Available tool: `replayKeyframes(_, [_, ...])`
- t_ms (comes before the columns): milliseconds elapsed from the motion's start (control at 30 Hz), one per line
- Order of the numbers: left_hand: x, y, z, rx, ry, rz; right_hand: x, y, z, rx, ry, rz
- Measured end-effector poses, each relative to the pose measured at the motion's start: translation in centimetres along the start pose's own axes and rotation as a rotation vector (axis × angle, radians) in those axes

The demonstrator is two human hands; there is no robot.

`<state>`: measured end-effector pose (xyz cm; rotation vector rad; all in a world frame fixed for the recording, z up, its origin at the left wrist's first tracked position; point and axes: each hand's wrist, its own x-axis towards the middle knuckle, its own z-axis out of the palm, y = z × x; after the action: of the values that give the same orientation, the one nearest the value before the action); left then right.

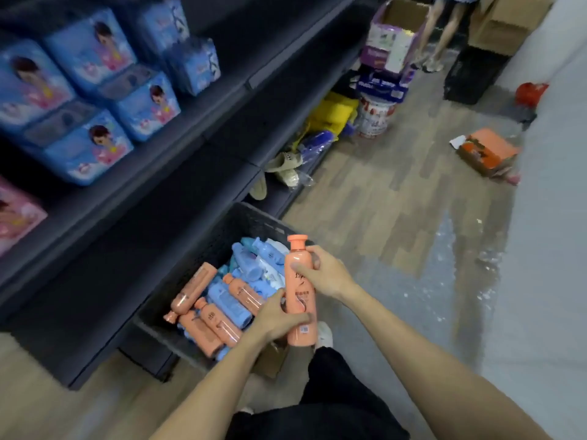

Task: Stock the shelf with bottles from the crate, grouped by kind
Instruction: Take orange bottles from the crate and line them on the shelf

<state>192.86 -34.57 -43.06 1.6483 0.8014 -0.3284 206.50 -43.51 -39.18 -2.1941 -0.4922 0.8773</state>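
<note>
An orange bottle (300, 300) stands upright in both my hands above the near right corner of the dark crate (254, 222). My right hand (324, 274) grips its upper body, thumb across the front. Lower down, my left hand (276, 319) wraps the bottle's base part. Inside the crate lie several orange bottles (216, 322) at the near left and several blue bottles (232, 304), with pale blue and white ones (270, 252) toward the far side. The dark shelf (133, 217) runs along the left, its lower board bare beside the crate.
Blue packs (85, 52) and a pink pack (16, 214) fill the upper shelves. Slippers (284, 160), a yellow bag (333, 114) and a tub (374, 117) lie further down the aisle. An orange box (489, 152) sits on the floor. A person's legs (441, 30) stand by cartons and another black crate (473, 74).
</note>
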Motion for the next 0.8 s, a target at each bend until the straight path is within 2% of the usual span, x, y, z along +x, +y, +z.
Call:
replayKeyframes(133, [0.6,3.6,-3.1,-0.255,0.366,-0.053,5.7,-8.0,-1.2,-0.117,-0.191,-0.263])
replayKeyframes(300, [-3.1,6.2,-8.9,-0.389,0.825,0.008,6.5,-18.9,1.6,-0.169,-0.404,-0.618])
replayKeyframes(433, [-10.3,7.9,-14.1,-0.305,1.210,0.124,2.2,-27.4,4.5,-0.055,-0.490,-0.889])
replayKeyframes(567, [-19.0,11.8,-20.4,-0.141,1.509,0.246,-4.4,-37.5,4.2,0.073,-0.482,-1.204])
replayKeyframes(700, [-27.1,16.1,-26.9,0.004,1.682,0.400,-10.2,-48.1,3.1,0.183,-0.435,-1.414])
replayKeyframes(800, [-31.1,17.8,-31.4,0.068,1.753,0.439,-13.6,-54.1,3.6,0.191,-0.359,-1.520])
